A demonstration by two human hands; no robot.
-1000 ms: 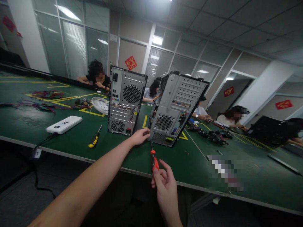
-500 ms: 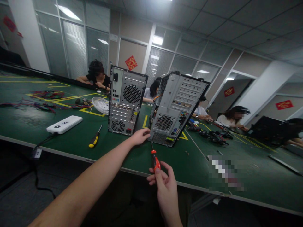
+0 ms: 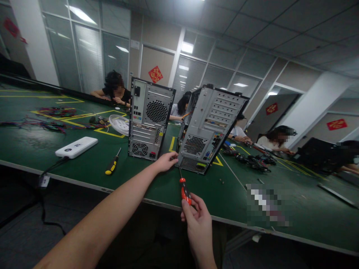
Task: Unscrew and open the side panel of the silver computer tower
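Two computer cases stand upright with their metal backs toward me. My left hand (image 3: 167, 162) reaches to the lower left corner of the right computer case (image 3: 199, 123), its curled fingers closed against the edge. My right hand (image 3: 198, 218) is closed around the handle of a red and black screwdriver (image 3: 185, 191). The thin shaft points up and away from me, and its tip meets the bottom edge of that case near the left corner. Whether a screw sits at the tip is too small to tell. The left computer case (image 3: 151, 119) stands just beyond my left forearm.
On the green table (image 3: 134, 179) lie a yellow and black screwdriver (image 3: 112, 164), a white power bank (image 3: 76, 147) with a cable, and bundled wires (image 3: 56, 111). Black cables (image 3: 256, 161) and small screws (image 3: 221, 181) lie to the right. Several people sit across the table.
My right hand has shifted its fingers on the screwdriver handle, with the handle turned slightly. The tip stays at the case's bottom edge. My left hand has not visibly moved.
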